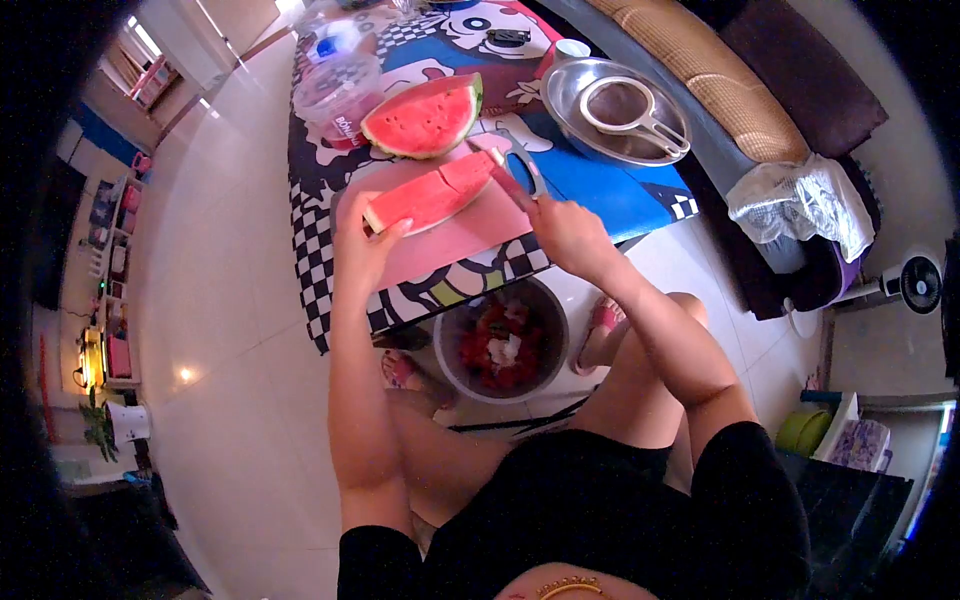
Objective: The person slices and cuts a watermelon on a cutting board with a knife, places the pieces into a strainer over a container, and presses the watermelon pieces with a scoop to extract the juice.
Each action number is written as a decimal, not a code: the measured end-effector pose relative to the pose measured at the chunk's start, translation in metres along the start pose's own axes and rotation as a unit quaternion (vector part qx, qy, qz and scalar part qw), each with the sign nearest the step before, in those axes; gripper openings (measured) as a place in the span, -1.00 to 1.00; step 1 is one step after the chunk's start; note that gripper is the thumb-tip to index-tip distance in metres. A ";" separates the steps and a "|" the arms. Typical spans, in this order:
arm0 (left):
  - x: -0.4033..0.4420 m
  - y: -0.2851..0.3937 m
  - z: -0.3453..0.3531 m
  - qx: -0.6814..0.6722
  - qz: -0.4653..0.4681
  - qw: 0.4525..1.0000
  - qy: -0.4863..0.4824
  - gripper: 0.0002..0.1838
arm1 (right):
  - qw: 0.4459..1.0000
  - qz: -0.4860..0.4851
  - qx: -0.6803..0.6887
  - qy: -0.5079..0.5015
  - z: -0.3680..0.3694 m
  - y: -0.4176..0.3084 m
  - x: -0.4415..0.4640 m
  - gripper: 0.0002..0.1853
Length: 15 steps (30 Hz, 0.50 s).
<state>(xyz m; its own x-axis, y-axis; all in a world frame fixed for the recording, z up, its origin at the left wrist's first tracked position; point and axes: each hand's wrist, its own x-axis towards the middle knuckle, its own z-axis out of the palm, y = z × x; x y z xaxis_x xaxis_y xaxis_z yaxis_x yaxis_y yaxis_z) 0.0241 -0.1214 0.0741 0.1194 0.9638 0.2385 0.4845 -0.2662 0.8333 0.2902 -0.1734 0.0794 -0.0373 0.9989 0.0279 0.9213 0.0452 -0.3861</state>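
A long watermelon wedge (432,196) lies on the pink cutting board (440,247), with a cut across it near its right end. My left hand (372,235) grips the wedge's left end, thumb on the near side and fingers on the far side. In my right hand (567,232), closed round its handle, is a knife (512,187) whose blade is at the wedge's right end. Behind the wedge rests a larger cut piece of watermelon (425,115), red side facing me. A peeler-like grey tool or handle (524,165) lies just beyond the knife.
At the back right, a metal bowl (567,95) holds a strainer (618,104). A clear plastic tub (340,90) stands at the left of the patterned table (310,220). On the floor between my feet, a pot (455,375) contains red pieces. A sofa (715,90) borders the right side.
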 end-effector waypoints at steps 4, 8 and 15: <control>0.001 -0.007 0.001 -0.021 -0.006 1.000 -0.008 -0.56 | 1.000 0.008 0.024 -0.009 0.014 0.003 0.008 -0.64; 0.004 -0.009 0.000 -0.001 -0.020 1.000 -0.021 -0.53 | 0.992 -0.011 0.117 -0.047 0.011 0.003 0.011 -0.62; 0.002 -0.011 0.002 -0.014 -0.020 1.000 -0.009 -0.51 | 0.956 0.019 0.270 -0.111 0.016 0.001 0.017 -0.59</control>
<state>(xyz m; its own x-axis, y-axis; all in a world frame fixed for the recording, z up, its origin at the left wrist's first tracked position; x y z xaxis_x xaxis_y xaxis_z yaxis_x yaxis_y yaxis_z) 0.0204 -0.1163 0.0643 0.1155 0.9737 0.1963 0.4641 -0.2276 0.8560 0.2839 -0.1565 0.0645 -0.1456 0.9748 -0.1691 0.5916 -0.0512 -0.8046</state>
